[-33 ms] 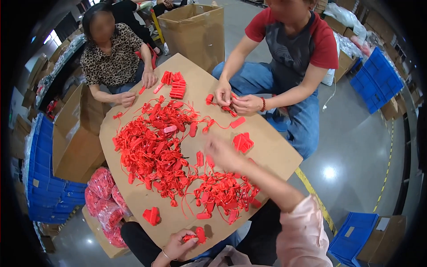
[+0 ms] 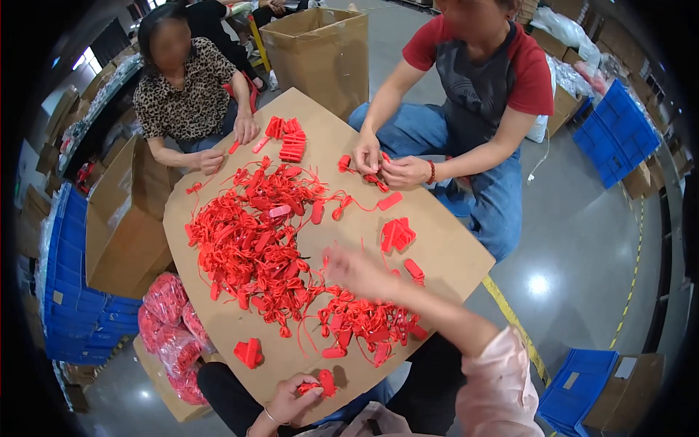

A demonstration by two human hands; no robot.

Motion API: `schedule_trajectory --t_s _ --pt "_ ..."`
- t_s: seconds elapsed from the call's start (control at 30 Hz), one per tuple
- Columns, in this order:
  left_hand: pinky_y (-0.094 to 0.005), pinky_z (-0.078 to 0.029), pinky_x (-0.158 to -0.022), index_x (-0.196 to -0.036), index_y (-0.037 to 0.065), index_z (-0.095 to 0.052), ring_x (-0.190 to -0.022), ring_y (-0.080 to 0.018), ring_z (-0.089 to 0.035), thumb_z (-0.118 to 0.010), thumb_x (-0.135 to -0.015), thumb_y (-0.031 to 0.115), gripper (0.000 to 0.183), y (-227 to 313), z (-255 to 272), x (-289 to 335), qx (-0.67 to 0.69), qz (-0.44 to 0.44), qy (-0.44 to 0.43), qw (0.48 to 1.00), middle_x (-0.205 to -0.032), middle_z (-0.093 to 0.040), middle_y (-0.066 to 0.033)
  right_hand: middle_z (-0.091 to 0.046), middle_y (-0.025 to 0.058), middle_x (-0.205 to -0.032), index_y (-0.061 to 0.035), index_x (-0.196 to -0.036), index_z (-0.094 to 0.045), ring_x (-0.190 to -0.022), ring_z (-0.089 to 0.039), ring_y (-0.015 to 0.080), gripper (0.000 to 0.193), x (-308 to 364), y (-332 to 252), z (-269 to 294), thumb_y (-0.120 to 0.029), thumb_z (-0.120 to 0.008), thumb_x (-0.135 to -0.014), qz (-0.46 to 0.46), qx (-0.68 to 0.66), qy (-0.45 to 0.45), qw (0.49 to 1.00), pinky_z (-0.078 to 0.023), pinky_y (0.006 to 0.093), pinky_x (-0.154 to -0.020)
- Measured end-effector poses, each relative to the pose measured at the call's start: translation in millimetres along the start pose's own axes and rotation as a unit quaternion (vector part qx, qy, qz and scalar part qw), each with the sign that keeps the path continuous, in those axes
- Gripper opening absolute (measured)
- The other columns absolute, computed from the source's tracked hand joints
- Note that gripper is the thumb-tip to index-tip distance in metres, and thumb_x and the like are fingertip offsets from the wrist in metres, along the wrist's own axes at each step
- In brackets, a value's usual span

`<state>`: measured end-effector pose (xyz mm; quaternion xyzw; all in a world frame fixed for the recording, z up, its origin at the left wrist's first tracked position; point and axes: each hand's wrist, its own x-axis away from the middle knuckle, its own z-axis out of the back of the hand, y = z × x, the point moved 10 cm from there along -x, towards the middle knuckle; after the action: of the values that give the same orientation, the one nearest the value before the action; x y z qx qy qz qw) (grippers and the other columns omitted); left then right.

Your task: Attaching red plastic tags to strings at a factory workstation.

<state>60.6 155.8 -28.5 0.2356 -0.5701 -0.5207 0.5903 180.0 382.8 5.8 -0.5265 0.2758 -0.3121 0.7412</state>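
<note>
Near the table's front edge, my left hand point(image 2: 293, 399) is closed round a small flat red plastic piece with a red cord point(image 2: 327, 382). My right hand point(image 2: 355, 271) reaches over the table, smeared by motion, so whether anything is in its fingers does not show. It hovers between a large tangled heap of red corded pieces point(image 2: 251, 240) and a smaller heap of the same kind point(image 2: 368, 317) under my forearm. A small red stack point(image 2: 249, 353) lies beyond my left hand. Farther right are another stack point(image 2: 397, 234) and a loose red piece point(image 2: 413, 270).
Across the cardboard-topped table point(image 2: 451, 247), one person point(image 2: 189, 95) sits at the far left beside rows of red pieces point(image 2: 292, 142). Another person point(image 2: 480, 95) handles red pieces at the far right. Cardboard boxes point(image 2: 320, 62), blue crates point(image 2: 619, 131) and bagged red goods point(image 2: 171, 320) stand around.
My right hand has moved a little left and nearer to me, from beside the right stack toward the gap between the two heaps. My left hand stays in place.
</note>
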Motion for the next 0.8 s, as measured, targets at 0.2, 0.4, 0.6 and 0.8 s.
schedule_trajectory --t_s 0.2,0.4,0.6,0.8 --pt "-0.0197 -0.045 -0.061 -0.092 0.001 -0.058 -0.067 -0.0052 -0.055 -0.063 -0.081 0.012 0.016 6.8 8.2 11.4 0.093 -0.018 0.024 0.995 -0.074 -0.060 -0.0013 -0.056 0.0078 -0.081 -0.0006 -0.102 -0.053 -0.074 -0.054 0.0142 0.029 118.7 -57.1 -128.5 -0.024 -0.056 -0.086 -0.126 -0.121 -0.280 0.944 -0.044 0.0280 -0.067" --pt "-0.0193 -0.045 -0.061 -0.095 0.000 -0.057 -0.069 -0.0058 -0.056 -0.061 -0.082 0.010 0.017 13.6 6.1 32.1 0.120 -0.066 0.023 0.990 -0.079 -0.061 -0.0026 -0.057 0.0019 -0.081 -0.0018 -0.100 -0.054 -0.074 -0.052 0.0057 0.024 158.4 -21.7 -177.4 -0.023 -0.055 -0.088 -0.160 -0.327 -0.146 0.920 -0.043 0.0214 -0.064" --pt "-0.0188 -0.046 -0.062 -0.105 -0.002 -0.052 -0.069 -0.0066 -0.056 -0.056 -0.085 0.007 0.023 -7.9 23.9 53.1 0.250 -0.070 0.047 0.965 -0.080 -0.059 -0.0033 -0.058 0.0025 -0.090 -0.0049 -0.107 -0.052 -0.080 -0.057 0.0106 0.024 185.3 -28.3 -188.6 -0.020 -0.053 -0.089 -0.338 -0.485 -0.101 0.800 -0.046 0.0237 -0.068" --pt "-0.0208 -0.046 -0.061 -0.102 -0.001 -0.054 -0.066 -0.0085 -0.056 -0.053 -0.087 0.009 0.018 -41.7 44.9 78.6 0.232 -0.046 0.095 0.967 -0.075 -0.059 -0.0046 -0.058 0.0099 -0.105 -0.0045 -0.108 -0.049 -0.095 -0.058 0.0207 0.023 72.8 -26.8 -98.1 -0.016 -0.049 -0.088 -0.304 -0.507 0.003 0.807 -0.049 0.0335 -0.081"
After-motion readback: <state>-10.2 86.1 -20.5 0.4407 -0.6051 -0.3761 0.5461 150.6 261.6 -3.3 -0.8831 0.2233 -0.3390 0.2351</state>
